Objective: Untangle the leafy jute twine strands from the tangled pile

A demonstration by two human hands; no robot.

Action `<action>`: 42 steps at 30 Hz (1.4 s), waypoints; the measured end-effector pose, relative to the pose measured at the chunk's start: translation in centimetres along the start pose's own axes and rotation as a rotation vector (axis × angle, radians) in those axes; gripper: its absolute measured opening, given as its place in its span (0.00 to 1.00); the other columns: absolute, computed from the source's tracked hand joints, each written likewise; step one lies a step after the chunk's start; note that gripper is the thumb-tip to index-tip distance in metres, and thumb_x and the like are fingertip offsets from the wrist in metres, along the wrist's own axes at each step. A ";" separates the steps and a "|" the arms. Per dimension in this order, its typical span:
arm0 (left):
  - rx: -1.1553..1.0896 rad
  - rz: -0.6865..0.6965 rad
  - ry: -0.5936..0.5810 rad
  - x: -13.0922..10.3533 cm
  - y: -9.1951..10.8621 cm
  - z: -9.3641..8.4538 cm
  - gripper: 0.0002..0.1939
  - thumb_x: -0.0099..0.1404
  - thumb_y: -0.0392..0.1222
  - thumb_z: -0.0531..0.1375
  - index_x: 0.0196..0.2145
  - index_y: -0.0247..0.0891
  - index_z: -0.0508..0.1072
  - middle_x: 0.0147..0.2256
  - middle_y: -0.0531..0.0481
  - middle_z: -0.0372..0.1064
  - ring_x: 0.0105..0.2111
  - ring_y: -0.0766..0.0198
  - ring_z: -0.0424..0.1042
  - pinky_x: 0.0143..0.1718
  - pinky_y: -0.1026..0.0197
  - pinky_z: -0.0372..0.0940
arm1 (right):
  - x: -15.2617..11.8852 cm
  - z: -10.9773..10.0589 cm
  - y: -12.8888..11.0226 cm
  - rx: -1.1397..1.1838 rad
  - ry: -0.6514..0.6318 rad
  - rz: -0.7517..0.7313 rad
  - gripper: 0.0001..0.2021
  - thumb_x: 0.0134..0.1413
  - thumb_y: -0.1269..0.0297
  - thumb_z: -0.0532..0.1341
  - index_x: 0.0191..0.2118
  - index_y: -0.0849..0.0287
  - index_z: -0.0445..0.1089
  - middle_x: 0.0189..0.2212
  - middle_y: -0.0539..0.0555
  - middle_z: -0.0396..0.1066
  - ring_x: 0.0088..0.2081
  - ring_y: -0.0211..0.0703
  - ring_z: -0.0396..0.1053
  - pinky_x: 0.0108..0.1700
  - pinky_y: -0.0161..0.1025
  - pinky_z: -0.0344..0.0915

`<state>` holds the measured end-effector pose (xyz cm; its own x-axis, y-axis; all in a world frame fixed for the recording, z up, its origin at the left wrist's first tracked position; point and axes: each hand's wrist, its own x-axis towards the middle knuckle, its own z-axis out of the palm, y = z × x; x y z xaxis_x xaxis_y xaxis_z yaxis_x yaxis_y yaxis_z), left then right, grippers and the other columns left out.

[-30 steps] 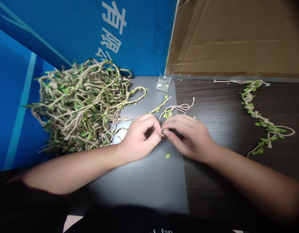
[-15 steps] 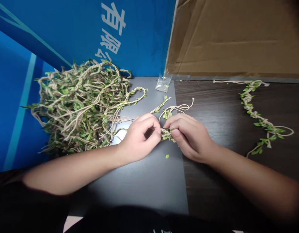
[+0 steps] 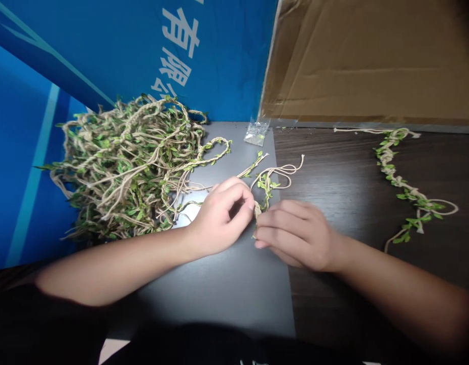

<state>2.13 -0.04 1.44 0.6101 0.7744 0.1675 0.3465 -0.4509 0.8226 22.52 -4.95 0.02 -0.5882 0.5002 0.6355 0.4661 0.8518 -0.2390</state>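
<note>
Between my hands is a braided cord garland (image 3: 267, 195) of beige strands and small green leaves. My left hand (image 3: 228, 213) pinches it between thumb and forefinger. My right hand (image 3: 298, 233), back upward, has its fingers closed round the near part of the garland, and their tips are partly hidden. Loose cord ends (image 3: 285, 172) curl on the table just beyond my hands. To the left rises a big tangled heap of leafy braided garlands (image 3: 131, 162), with one loop reaching out toward the middle.
Another leafy garland (image 3: 399, 182) lies on the dark wood tabletop (image 3: 333, 167) at the right. A small clear plastic bag (image 3: 256, 134) lies at the back. A blue printed panel (image 3: 226, 61) and a cardboard sheet (image 3: 363, 61) stand behind. A grey mat (image 3: 226, 284) lies under my hands.
My right hand has moved toward me and turned back upward, drawing the garland downward. More of its leafy part shows beyond my hands. My left hand keeps its pinch in place.
</note>
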 end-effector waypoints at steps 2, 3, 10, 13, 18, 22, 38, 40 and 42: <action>0.001 0.007 -0.001 0.0 0.0 0.0 0.08 0.73 0.36 0.55 0.34 0.36 0.69 0.36 0.49 0.67 0.39 0.63 0.67 0.44 0.57 0.63 | 0.0 0.1 0.1 -0.002 -0.001 0.028 0.05 0.61 0.70 0.65 0.42 0.60 0.70 0.33 0.53 0.75 0.33 0.41 0.64 0.33 0.41 0.66; 0.001 0.010 0.000 -0.1 -0.1 0.1 0.08 0.73 0.36 0.55 0.34 0.36 0.69 0.36 0.49 0.67 0.39 0.63 0.67 0.44 0.57 0.62 | -0.1 0.2 0.2 0.004 0.003 0.043 0.05 0.61 0.70 0.65 0.42 0.60 0.70 0.32 0.53 0.74 0.32 0.41 0.63 0.32 0.40 0.64; -0.018 0.028 0.026 -0.2 -0.3 0.2 0.08 0.74 0.36 0.54 0.35 0.35 0.69 0.37 0.48 0.67 0.40 0.64 0.67 0.46 0.58 0.63 | -0.2 0.5 0.4 0.083 -0.033 0.128 0.08 0.61 0.68 0.64 0.45 0.62 0.70 0.31 0.53 0.72 0.31 0.41 0.61 0.33 0.39 0.63; -0.040 0.032 0.055 -0.1 -0.3 0.0 0.08 0.74 0.36 0.54 0.35 0.35 0.68 0.37 0.48 0.66 0.39 0.65 0.66 0.45 0.59 0.63 | -0.2 0.4 0.4 0.073 0.001 0.210 0.07 0.61 0.69 0.64 0.45 0.61 0.70 0.29 0.52 0.72 0.30 0.40 0.61 0.33 0.39 0.62; -0.068 0.026 0.097 -0.1 -0.3 0.0 0.08 0.75 0.36 0.55 0.35 0.36 0.68 0.36 0.49 0.65 0.39 0.66 0.66 0.45 0.61 0.62 | -0.1 0.4 0.4 0.036 0.080 0.369 0.03 0.60 0.69 0.64 0.39 0.59 0.69 0.28 0.50 0.72 0.28 0.39 0.63 0.33 0.38 0.61; -0.082 0.027 0.101 -0.1 -0.4 0.1 0.09 0.75 0.36 0.53 0.34 0.36 0.67 0.36 0.49 0.64 0.39 0.65 0.65 0.45 0.60 0.62 | 0.0 0.6 0.3 -0.021 0.055 0.427 0.04 0.62 0.67 0.64 0.36 0.58 0.68 0.27 0.49 0.71 0.28 0.39 0.63 0.33 0.39 0.61; -0.066 0.004 0.129 0.0 -0.5 0.1 0.10 0.76 0.37 0.53 0.34 0.36 0.66 0.35 0.50 0.64 0.38 0.66 0.65 0.44 0.61 0.61 | -0.1 0.9 0.2 -0.154 -0.010 0.488 0.03 0.64 0.65 0.61 0.39 0.58 0.67 0.33 0.51 0.75 0.31 0.39 0.68 0.37 0.38 0.64; -0.068 0.001 0.129 0.0 -0.4 0.1 0.10 0.76 0.37 0.53 0.34 0.36 0.66 0.35 0.50 0.64 0.38 0.66 0.64 0.44 0.61 0.61 | -0.1 0.8 0.2 -0.153 0.016 0.483 0.03 0.63 0.66 0.61 0.39 0.57 0.67 0.33 0.51 0.75 0.31 0.39 0.68 0.37 0.38 0.64; -0.073 0.004 0.131 0.0 -0.4 0.1 0.10 0.76 0.37 0.53 0.34 0.36 0.65 0.35 0.50 0.63 0.38 0.66 0.64 0.44 0.61 0.61 | 0.0 0.7 0.2 -0.154 0.041 0.481 0.03 0.62 0.67 0.62 0.39 0.57 0.67 0.33 0.50 0.75 0.30 0.38 0.67 0.36 0.38 0.64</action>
<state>2.07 0.09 1.04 0.5113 0.8262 0.2365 0.2884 -0.4242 0.8584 22.14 -4.69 -0.49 -0.2576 0.8213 0.5091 0.7721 0.4917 -0.4026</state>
